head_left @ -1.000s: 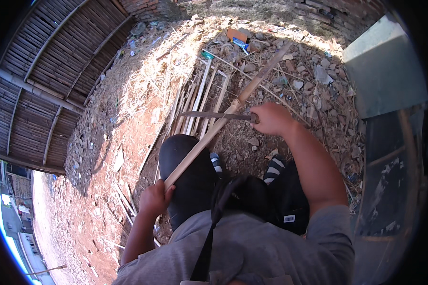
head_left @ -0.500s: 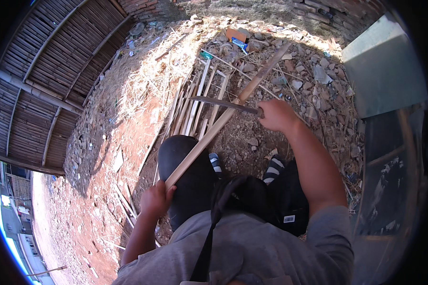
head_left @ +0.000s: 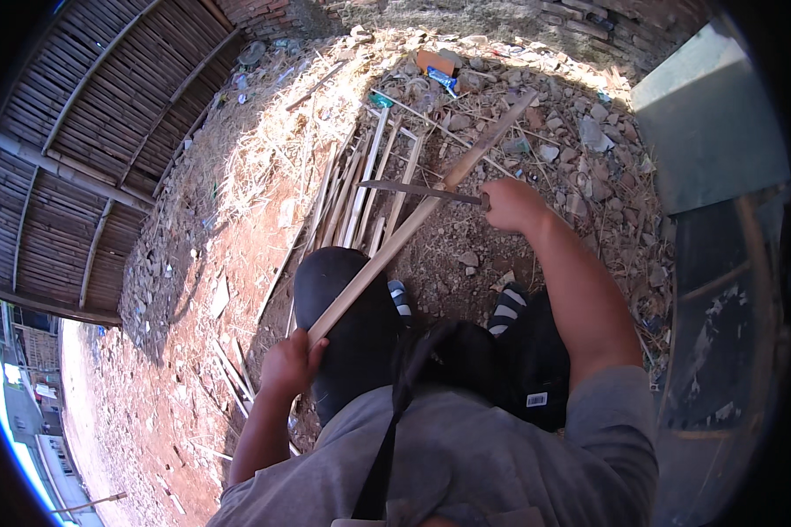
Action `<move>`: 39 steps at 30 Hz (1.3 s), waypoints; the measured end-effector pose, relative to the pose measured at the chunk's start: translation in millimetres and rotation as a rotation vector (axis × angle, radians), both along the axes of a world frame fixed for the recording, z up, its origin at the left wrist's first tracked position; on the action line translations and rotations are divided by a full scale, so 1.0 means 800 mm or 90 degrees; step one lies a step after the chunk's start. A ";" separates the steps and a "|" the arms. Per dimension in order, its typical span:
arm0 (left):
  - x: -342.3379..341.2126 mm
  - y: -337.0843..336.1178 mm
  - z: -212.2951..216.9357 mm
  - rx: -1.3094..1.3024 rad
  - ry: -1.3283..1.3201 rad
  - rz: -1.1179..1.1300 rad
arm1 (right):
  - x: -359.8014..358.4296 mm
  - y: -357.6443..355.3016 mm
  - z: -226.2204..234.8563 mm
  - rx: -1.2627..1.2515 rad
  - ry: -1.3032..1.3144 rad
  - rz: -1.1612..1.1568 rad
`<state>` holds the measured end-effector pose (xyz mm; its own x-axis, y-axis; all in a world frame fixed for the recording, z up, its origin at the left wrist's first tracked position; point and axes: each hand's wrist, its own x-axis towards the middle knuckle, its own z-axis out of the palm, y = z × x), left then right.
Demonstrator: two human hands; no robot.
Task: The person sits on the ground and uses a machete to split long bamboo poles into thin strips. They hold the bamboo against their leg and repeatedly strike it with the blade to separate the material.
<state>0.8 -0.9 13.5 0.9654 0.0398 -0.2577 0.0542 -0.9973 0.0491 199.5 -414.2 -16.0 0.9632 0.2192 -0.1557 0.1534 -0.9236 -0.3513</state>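
We see a long pale bamboo slat (head_left: 417, 215) running on a slant from the lower left of centre up toward the upper right of the frame, where its far end lies over rubble. Its near end sits in the left hand (head_left: 288, 364), whose fingers curl around it; the grip itself is partly hidden behind the hand's back. The slat passes over a dark-clad knee (head_left: 347, 307), which hides the ground beneath.

The right hand (head_left: 511, 204), right of centre, is closed in a fist on the handle of a knife (head_left: 417, 191); the handle is wholly covered by the fingers. The thin dark blade reaches leftward and meets the slat where the two cross, though we cannot make out whether its edge bites into the wood or only rests on it.

Behind the slat, a bundle of similar split strips (head_left: 360, 189) lies on the reddish dirt, their lower ends cut off by the knee. Two striped socks (head_left: 501, 307) peek out below, the feet mostly hidden. A woven bamboo fence (head_left: 79, 149) curves along the upper left, and a grey panel (head_left: 707, 132) fills the upper right, its edge lost in the dark rim.
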 end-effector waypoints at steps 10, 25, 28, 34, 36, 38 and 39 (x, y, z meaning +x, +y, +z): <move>-0.004 0.011 0.018 -0.161 0.050 0.001 | -0.004 -0.003 0.000 0.147 -0.061 -0.003; -0.040 0.003 0.025 -0.110 0.037 0.070 | -0.024 0.047 0.011 0.125 -0.048 0.083; -0.043 -0.009 0.022 -0.050 0.001 0.075 | -0.032 0.054 0.023 0.100 -0.041 0.110; -0.049 -0.004 0.004 -0.057 -0.048 0.070 | -0.042 0.064 0.024 0.051 -0.070 0.208; -0.051 0.006 -0.007 -0.074 -0.053 0.062 | -0.025 0.044 0.005 0.071 -0.076 0.155; -0.044 0.010 -0.015 -0.091 -0.068 0.043 | 0.002 0.016 -0.007 0.110 -0.084 0.030; -0.041 0.008 -0.012 -0.084 -0.059 0.043 | 0.003 0.015 -0.006 0.076 -0.066 0.044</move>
